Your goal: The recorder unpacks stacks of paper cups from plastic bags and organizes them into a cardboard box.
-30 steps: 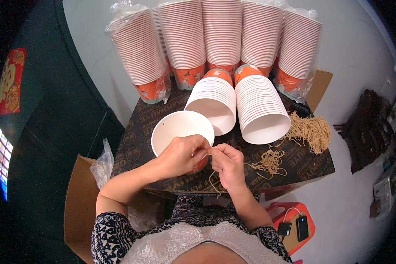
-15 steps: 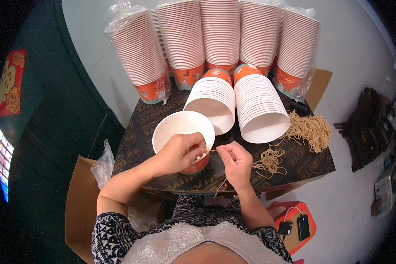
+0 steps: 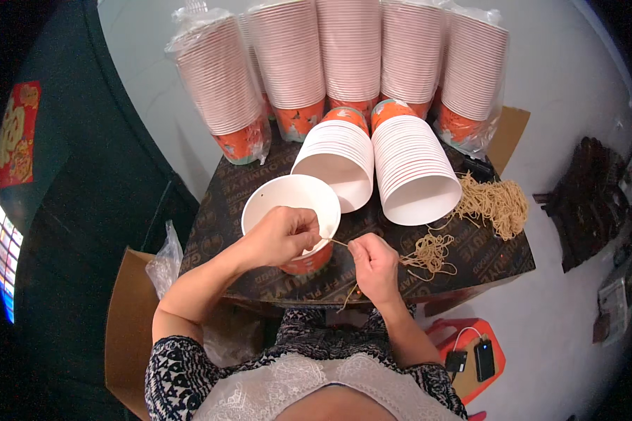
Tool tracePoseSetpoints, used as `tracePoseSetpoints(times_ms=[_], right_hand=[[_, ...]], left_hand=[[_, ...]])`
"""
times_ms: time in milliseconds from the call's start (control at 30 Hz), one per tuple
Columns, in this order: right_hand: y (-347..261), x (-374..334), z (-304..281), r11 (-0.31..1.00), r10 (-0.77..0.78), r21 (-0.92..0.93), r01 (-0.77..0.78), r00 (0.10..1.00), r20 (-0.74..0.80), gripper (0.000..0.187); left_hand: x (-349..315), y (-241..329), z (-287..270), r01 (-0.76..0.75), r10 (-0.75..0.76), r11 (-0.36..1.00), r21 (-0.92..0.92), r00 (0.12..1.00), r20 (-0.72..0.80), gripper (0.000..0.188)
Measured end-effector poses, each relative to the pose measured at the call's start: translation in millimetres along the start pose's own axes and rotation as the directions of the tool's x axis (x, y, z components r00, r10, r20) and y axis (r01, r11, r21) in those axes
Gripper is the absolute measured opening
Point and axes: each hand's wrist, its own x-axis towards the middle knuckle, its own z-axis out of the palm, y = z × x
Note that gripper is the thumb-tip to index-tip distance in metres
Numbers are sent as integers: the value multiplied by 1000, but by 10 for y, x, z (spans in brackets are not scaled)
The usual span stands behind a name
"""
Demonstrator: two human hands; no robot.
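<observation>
A white-lined paper bucket point(image 3: 277, 193) with an orange outside stands upright near the table's front edge. A small dark hole shows in its wall at the left. My left hand point(image 3: 282, 235) reaches over the bucket's mouth, its thumb and fingers pinched together at the right rim. A thin tan string point(image 3: 338, 242) runs taut from that pinch to my right hand point(image 3: 376, 266), closed on it just right of the bucket. The string's end inside my left fingers is mostly hidden. Below my right hand, a loose length of string hangs at the table edge.
Two nested stacks of paper buckets point(image 3: 418, 182) lie on their sides behind. Several tall bagged stacks point(image 3: 352, 52) stand at the back. Tangled string point(image 3: 432, 254) and a larger string bundle point(image 3: 495, 205) lie at right. An orange stool point(image 3: 495, 344) holds a power bank point(image 3: 484, 359).
My left fingers have shifted slightly up and left at the rim. More of the string now shows between my hands, and my right hand has moved slightly down.
</observation>
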Motion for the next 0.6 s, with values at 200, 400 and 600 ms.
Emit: tracePoseSetpoints(times_ms=[200, 400, 600], right_hand=[[21, 29, 26, 997, -3, 77, 2, 1000, 2, 11], [12, 30, 17, 998, -58, 4, 58, 998, -39, 9], [111, 51, -93, 980, 83, 174, -96, 993, 80, 11]], left_hand=[[30, 12, -18, 10, -6, 998, -58, 998, 62, 8], [3, -100, 1, -23, 22, 998, -56, 1000, -13, 9], [-201, -85, -428, -251, 242, 937, 242, 968, 68, 12]])
